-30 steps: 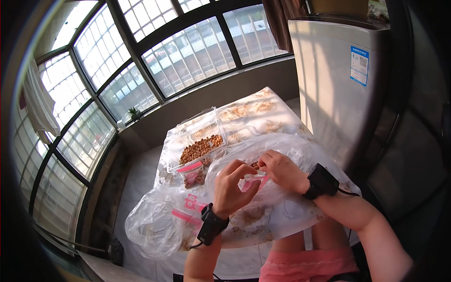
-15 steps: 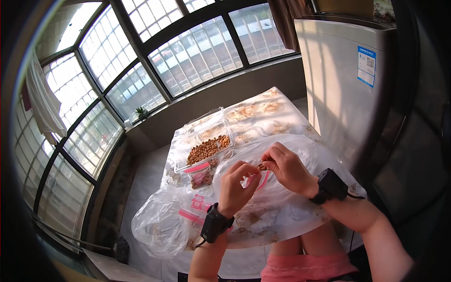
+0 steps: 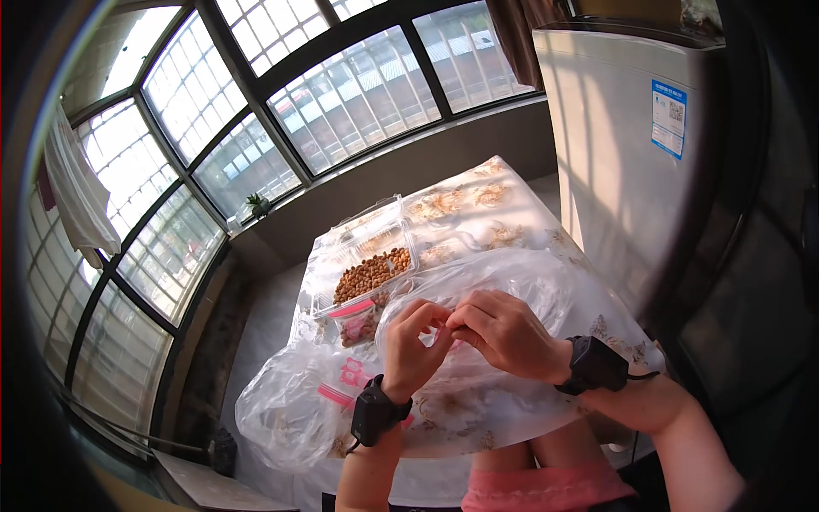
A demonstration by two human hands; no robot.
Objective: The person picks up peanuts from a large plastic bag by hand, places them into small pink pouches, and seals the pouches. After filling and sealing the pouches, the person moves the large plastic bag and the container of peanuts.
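My left hand and my right hand meet above the near part of the table, fingertips almost touching. Fingers of the left hand are closed in a pinch; what lies in them is hidden. Thumb and fingers of the right hand are pinched too, with a small brown bit, apparently a nut, just showing at the tips. Pink edging of a zip bag peeks out below the hands. Beyond the left hand stands a small zip bag of nuts with a pink seal. Behind it, round brown nuts fill part of a transparent plastic tray.
A crumpled plastic bag hangs at the table's left front edge, beside a flat pink-printed zip bag. Another large plastic bag spreads under and behind my hands. The flowered tablecloth covers the table; a pale appliance stands right.
Both hands have come down slightly and closer together. The brown nuts seen between the fingertips are now mostly covered by the right hand's fingers. The view has shifted a little.
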